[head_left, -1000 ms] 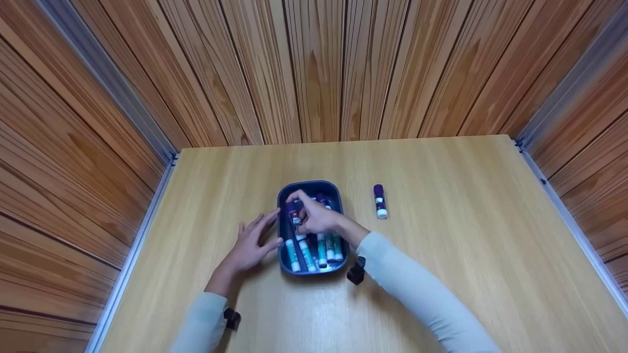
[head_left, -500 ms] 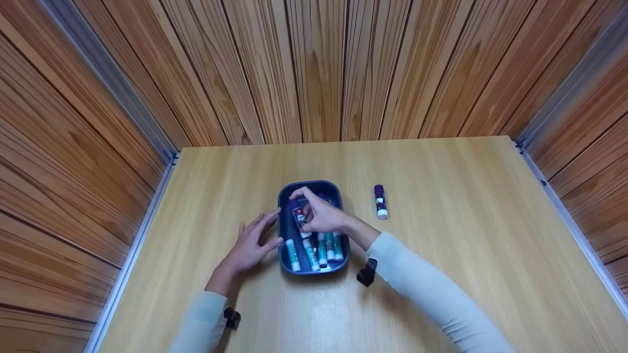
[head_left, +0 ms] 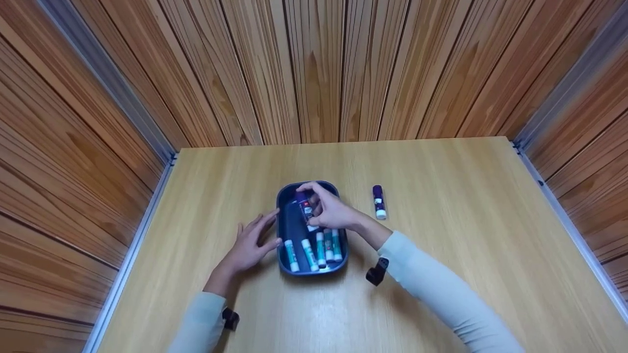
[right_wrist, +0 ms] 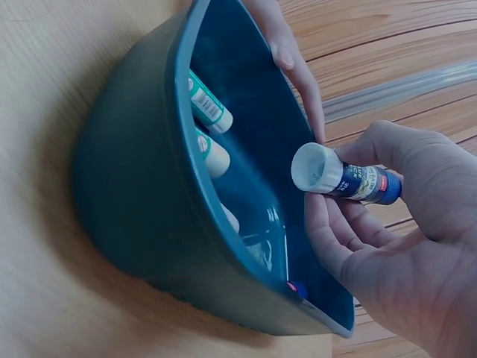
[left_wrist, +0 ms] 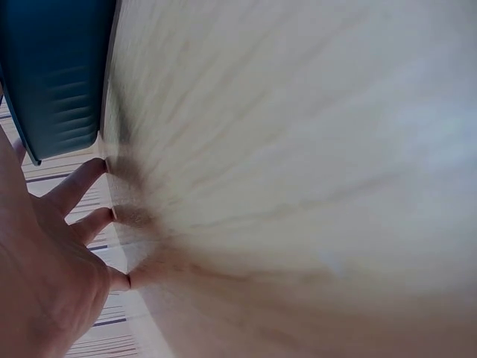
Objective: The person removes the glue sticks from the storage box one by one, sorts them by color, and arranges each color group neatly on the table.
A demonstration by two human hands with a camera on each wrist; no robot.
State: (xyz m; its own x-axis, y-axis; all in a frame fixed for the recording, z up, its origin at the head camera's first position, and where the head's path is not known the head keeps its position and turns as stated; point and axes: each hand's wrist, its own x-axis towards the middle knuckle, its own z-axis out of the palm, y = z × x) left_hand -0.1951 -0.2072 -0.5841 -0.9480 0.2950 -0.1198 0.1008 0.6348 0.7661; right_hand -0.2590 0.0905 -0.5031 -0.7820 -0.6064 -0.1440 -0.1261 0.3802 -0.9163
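Observation:
A dark blue plastic bin (head_left: 290,223) stands on the table. Over its far half my right hand (head_left: 336,213) pinches a purple glue stick (right_wrist: 361,183) with a white end between thumb and fingers. In the right wrist view this stick is up at rim level, white end facing the camera. Several green-and-white glue sticks (head_left: 321,250) lie in the near half of the bin. My left hand (head_left: 249,247) is at the bin's left side, fingers spread, index finger and thumb right at the rim. Some of its fingertips meet the tabletop in the left wrist view.
Another purple glue stick (head_left: 379,202) with a white end lies on the table (head_left: 451,206), right of the bin. Inside the bin a dark, red-marked end (right_wrist: 297,289) shows by the wall. Wood-plank walls (head_left: 324,73) border the table at the back and sides.
My right hand has drawn back to the right and slightly away from me, raising the purple glue stick from among the others. My left hand stays where it was.

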